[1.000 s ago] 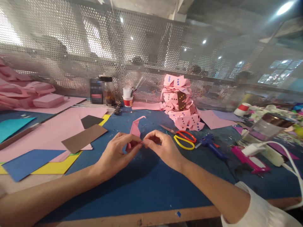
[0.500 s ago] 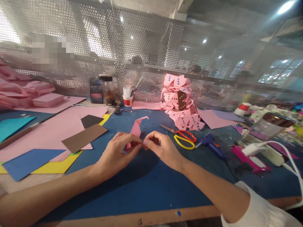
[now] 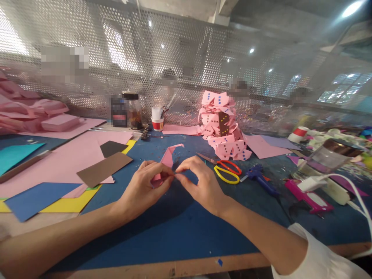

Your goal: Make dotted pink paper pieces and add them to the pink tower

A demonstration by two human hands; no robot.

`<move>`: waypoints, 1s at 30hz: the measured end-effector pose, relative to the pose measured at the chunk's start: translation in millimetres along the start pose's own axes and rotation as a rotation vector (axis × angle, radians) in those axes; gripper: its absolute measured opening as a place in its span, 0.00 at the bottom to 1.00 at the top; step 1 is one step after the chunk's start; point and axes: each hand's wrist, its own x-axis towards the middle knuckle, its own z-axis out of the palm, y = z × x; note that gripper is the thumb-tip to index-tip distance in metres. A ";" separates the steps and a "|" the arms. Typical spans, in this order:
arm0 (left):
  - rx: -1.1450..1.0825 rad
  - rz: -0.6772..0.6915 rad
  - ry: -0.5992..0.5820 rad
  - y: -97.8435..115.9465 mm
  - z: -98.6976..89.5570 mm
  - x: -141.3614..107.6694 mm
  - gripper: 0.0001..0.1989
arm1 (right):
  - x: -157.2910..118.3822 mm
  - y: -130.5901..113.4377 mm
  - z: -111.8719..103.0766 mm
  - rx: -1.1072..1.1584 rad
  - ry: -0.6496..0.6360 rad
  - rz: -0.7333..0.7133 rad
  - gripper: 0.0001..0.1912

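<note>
Holding a folded pink paper (image 3: 167,157) over the blue tabletop (image 3: 139,242), the left hand (image 3: 148,181) has its thumb and forefinger pinched together on it; the paper stands up from behind the knuckles, its narrow bent tip pointing right, and more pink shows in the gap between thumb and forefinger; the right hand (image 3: 203,186) comes in from the other side, thumb and forefinger arched into a loop, their tips close together right at the left fingertips; whether they pinch an edge of the paper is too small to tell.

Just beyond the right hand lie scissors (image 3: 226,179) with one red and one yellow handle, and beside them a blue glue gun (image 3: 261,180); behind the scissors rises a stack of pink paper pieces (image 3: 215,124) marked with small dark and blue squares; farther right are a magenta gadget (image 3: 309,197), a white plug (image 3: 310,183) with its cable, and a clear jar (image 3: 315,159).

Left of the left hand, a brown sheet (image 3: 106,167) and a blue sheet (image 3: 40,197) overlap larger pink and yellow sheets; at the back stand a red and white cup (image 3: 157,124) and a dark-lidded jar (image 3: 134,114), with a perforated metal screen (image 3: 180,50) behind them.
</note>
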 end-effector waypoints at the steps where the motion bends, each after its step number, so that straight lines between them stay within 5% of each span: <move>1: 0.001 0.015 0.001 0.3 -0.2 0.3 0.05 | -0.6 -0.1 0.0 -0.065 -0.017 -0.043 0.03; 30: 0.020 0.102 0.032 -9.0 4.8 0.8 0.01 | -2.0 4.5 0.7 -0.395 -0.005 -0.166 0.02</move>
